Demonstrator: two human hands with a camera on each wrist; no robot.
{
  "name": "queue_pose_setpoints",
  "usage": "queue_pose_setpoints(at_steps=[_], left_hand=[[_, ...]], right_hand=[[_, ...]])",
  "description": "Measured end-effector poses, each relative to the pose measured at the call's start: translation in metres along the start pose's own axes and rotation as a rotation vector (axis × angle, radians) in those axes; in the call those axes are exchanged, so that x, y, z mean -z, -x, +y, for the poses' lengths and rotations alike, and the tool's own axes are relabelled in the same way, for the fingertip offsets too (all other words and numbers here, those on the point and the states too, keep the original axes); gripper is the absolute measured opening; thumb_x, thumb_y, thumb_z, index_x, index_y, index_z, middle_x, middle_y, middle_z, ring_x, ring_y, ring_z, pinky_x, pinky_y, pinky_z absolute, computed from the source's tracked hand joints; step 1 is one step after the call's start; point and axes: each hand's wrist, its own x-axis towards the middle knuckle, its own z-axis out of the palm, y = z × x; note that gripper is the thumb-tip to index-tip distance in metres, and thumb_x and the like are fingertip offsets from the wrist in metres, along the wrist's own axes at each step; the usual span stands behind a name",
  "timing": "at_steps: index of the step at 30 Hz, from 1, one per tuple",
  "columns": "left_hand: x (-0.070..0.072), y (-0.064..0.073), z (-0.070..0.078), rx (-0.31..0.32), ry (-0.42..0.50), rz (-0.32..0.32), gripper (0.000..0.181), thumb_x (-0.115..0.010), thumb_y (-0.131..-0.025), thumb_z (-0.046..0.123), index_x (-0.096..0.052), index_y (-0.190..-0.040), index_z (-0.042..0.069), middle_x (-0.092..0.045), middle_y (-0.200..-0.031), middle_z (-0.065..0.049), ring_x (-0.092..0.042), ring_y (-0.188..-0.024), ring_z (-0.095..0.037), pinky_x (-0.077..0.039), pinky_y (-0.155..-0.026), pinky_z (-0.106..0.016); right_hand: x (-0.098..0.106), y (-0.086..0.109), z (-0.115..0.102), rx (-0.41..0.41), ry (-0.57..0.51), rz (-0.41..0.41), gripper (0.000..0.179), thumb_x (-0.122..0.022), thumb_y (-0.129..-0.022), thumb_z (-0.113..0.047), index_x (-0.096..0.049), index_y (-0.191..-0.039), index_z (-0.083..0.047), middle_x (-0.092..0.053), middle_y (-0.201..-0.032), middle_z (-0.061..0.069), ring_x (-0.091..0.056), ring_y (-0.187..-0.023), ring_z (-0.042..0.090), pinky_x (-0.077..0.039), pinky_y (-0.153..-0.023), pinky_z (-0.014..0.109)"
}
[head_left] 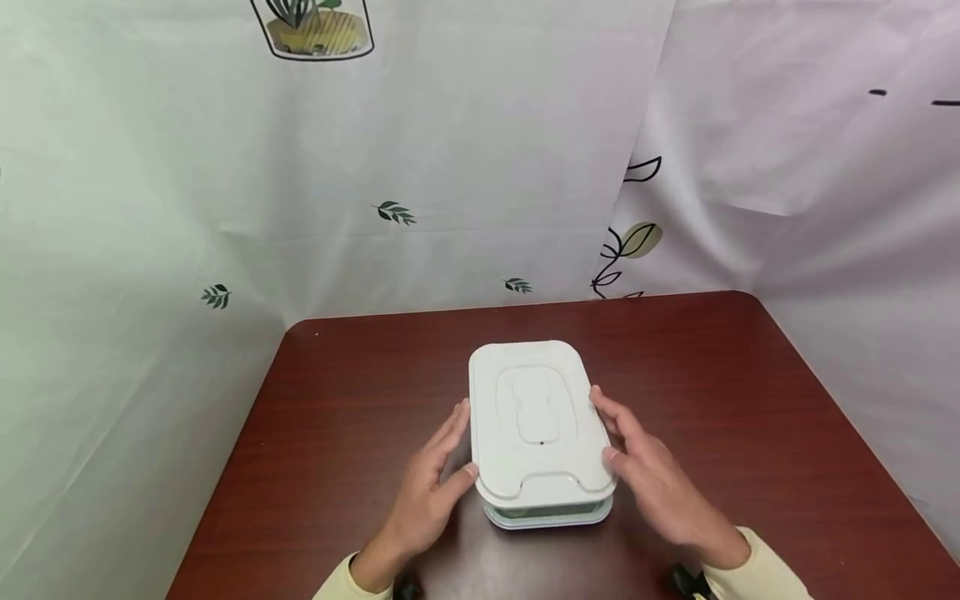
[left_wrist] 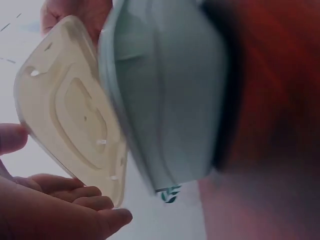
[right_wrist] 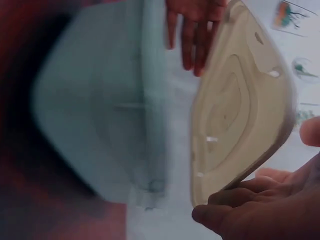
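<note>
A white rectangular lid [head_left: 487, 400] with rounded corners and a raised middle panel is in the air over a pale green container [head_left: 551, 520]. In the head view only the container's near rim shows below it. My left hand [head_left: 422, 493] holds the lid's left edge, thumb near the front corner and fingers further back. On the opposite edge my right hand [head_left: 663, 483] holds it the same way. The left wrist view shows the lid's underside [left_wrist: 65, 110] apart from the container's rim. What the container holds is hidden by the lid.
The container stands on a dark red-brown table [head_left: 360, 392] with rounded far corners. White cloth [head_left: 465, 150] printed with leaves and plants hangs behind and beside the table. Dark wrist straps [head_left: 686, 581] show by the pale yellow sleeves [head_left: 753, 571].
</note>
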Motion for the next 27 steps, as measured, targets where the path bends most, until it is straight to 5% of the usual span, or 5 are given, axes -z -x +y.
queue_pose_setpoints(at_steps=[8, 17, 27], left_hand=[[-0.013, 0.018, -0.012, 0.065, -0.143, -0.052, 0.069, -0.063, -0.103, 0.019, -0.033, -0.163, 0.003, -0.025, -0.174, -0.003, -0.018, -0.163, -0.028, -0.005, -0.13, -0.024], [-0.018, 0.024, -0.015, 0.129, -0.253, -0.085, 0.081, -0.065, -0.103, 0.045, -0.03, -0.164, 0.003, -0.019, -0.174, -0.005, -0.017, -0.163, -0.026, -0.015, -0.128, -0.059], [-0.018, 0.024, -0.02, 0.153, -0.242, -0.13, 0.083, -0.064, -0.104, 0.047, -0.026, -0.166, 0.006, -0.017, -0.175, -0.006, -0.016, -0.163, -0.028, -0.013, -0.129, -0.062]], right_hand=[[-0.03, 0.023, 0.015, 0.003, 0.303, 0.005, 0.073, -0.065, -0.105, -0.019, -0.027, -0.167, -0.011, -0.023, -0.175, 0.019, -0.02, -0.162, 0.013, -0.01, -0.119, 0.001], [-0.04, 0.028, 0.018, 0.016, 0.354, -0.009, 0.087, -0.075, -0.099, -0.028, -0.025, -0.167, -0.01, -0.019, -0.175, 0.023, -0.025, -0.162, 0.03, -0.01, -0.118, 0.001], [-0.044, 0.03, 0.019, -0.019, 0.388, 0.018, 0.087, -0.077, -0.097, -0.025, -0.028, -0.167, -0.01, -0.021, -0.175, 0.022, -0.034, -0.156, 0.04, -0.009, -0.116, -0.001]])
